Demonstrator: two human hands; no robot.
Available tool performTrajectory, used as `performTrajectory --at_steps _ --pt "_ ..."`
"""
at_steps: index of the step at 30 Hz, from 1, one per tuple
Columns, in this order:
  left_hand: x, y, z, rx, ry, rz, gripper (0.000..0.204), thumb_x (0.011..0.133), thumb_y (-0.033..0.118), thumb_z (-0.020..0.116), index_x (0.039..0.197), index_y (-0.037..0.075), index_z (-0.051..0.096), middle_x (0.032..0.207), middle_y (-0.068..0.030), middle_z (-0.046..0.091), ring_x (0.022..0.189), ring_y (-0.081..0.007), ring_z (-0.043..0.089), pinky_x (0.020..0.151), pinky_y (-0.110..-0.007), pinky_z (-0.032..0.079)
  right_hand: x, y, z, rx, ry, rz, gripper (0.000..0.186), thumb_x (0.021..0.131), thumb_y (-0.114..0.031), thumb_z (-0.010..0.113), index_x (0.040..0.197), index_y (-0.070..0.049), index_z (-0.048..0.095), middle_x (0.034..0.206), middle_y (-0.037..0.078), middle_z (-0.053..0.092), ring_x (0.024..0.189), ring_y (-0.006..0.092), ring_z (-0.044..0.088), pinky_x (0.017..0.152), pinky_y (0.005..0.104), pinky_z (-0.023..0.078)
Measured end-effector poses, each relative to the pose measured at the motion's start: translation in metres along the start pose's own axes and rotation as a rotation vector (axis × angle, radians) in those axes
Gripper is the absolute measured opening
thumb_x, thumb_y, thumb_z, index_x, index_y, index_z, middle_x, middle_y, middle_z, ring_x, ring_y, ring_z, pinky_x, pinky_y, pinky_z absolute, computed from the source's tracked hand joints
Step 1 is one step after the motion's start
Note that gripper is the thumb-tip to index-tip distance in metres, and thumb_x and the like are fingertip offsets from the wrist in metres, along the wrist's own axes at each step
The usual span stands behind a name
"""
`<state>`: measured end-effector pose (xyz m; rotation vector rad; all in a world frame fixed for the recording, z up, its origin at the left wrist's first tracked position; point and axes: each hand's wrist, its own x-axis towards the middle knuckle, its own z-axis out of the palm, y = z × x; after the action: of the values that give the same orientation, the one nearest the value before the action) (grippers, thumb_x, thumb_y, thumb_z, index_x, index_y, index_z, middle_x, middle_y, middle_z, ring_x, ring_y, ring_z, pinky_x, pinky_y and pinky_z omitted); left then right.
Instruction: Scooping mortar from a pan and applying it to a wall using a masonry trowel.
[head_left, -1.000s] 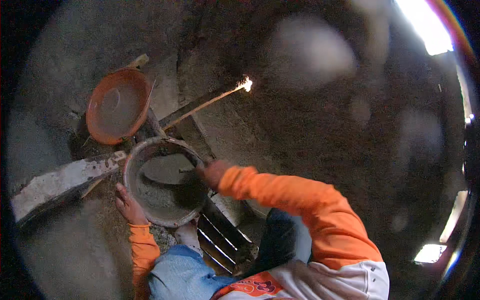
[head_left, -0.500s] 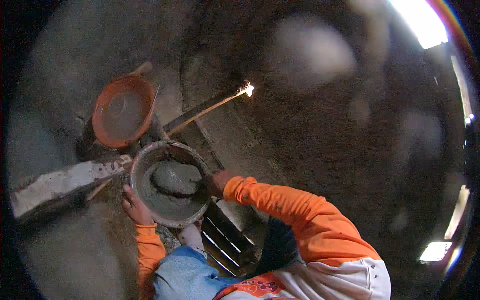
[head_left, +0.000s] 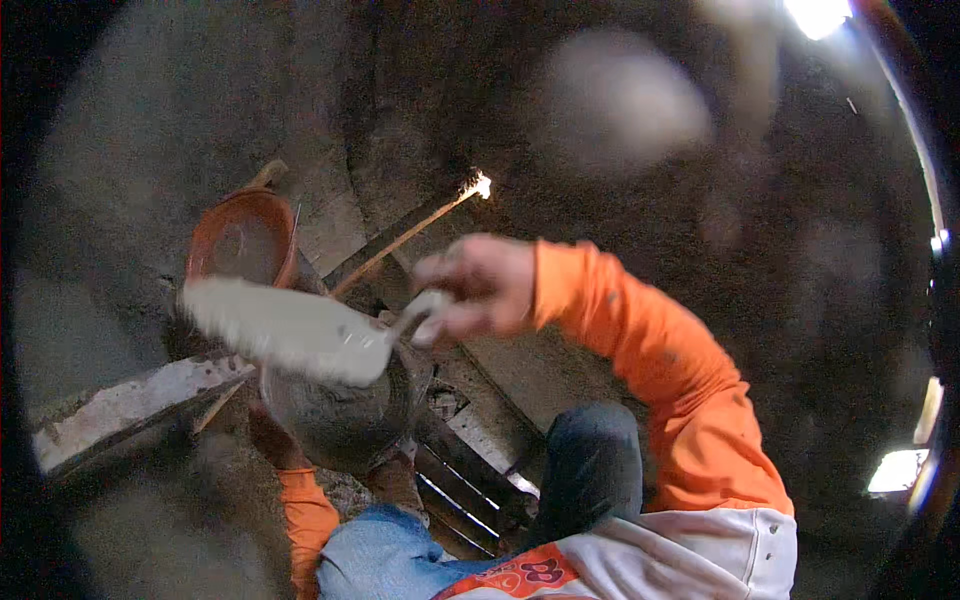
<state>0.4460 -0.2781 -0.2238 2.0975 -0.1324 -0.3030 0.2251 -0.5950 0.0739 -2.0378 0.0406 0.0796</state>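
Observation:
My right hand [head_left: 482,285] grips the handle of a trowel [head_left: 290,328], raised over a round mortar bucket [head_left: 335,425]. The trowel's long pale-grey blade points left and is blurred by motion. The bucket has grey, wet-looking walls and seems tipped; the blade covers part of its mouth. Against the bucket's lower left side, in shadow, my left hand [head_left: 278,440] holds it, with the fingers mostly hidden. Just beyond the blade sits an orange-brown basin [head_left: 205,235] with greyish contents, partly covered by the blade.
A mortar-stained board [head_left: 140,400] runs out to the left. Beyond the bucket, a narrow wooden piece [head_left: 400,240] points away toward a bright spot [head_left: 480,186]. Dark slats with bright gaps [head_left: 460,490] lie by my knees. Rough dark ground spreads to the right.
My right hand has lifted the trowel out of the bucket, up and away from me, with its blade swung left. The bucket has tipped, and my left hand has shifted slightly down.

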Motion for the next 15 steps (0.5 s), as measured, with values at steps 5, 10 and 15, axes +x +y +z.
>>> performTrajectory --at_steps 5,10,15 --pt "-0.011 0.009 0.006 -0.070 0.009 -0.069 0.063 0.088 0.048 0.044 0.127 -0.002 0.041 0.130 -0.0204 0.041 0.116 -0.0301 0.043 0.096 -0.036 0.034 -0.079 0.089 -0.141 -0.562 0.823 0.124 0.024 0.082 -0.022 0.056 0.097 -0.004 0.064 0.097 0.010 0.064 0.090 0.0209 0.058 0.079 0.0327 0.045" --pt "-0.014 0.038 -0.005 -0.148 0.010 -0.252 0.064 0.088 0.049 0.043 0.127 -0.002 0.041 0.130 -0.0200 0.041 0.116 -0.0299 0.043 0.095 -0.036 0.034 -0.097 0.034 -0.064 -0.678 1.635 0.091 0.021 0.086 -0.021 0.050 0.090 -0.002 0.058 0.077 0.007 0.058 0.068 0.0164 0.054 0.063 0.0302 0.046" --pt "-0.014 0.008 0.018 -0.186 -0.080 0.219 0.063 0.089 0.049 0.041 0.121 -0.005 0.045 0.123 -0.0201 0.047 0.109 -0.0281 0.048 0.091 -0.036 0.037 -0.083 0.102 0.066 -0.443 0.448 0.392 0.037 0.073 -0.017 0.058 0.106 -0.004 0.052 0.094 0.020 0.055 0.091 0.0345 0.055 0.076 0.0413 0.046"
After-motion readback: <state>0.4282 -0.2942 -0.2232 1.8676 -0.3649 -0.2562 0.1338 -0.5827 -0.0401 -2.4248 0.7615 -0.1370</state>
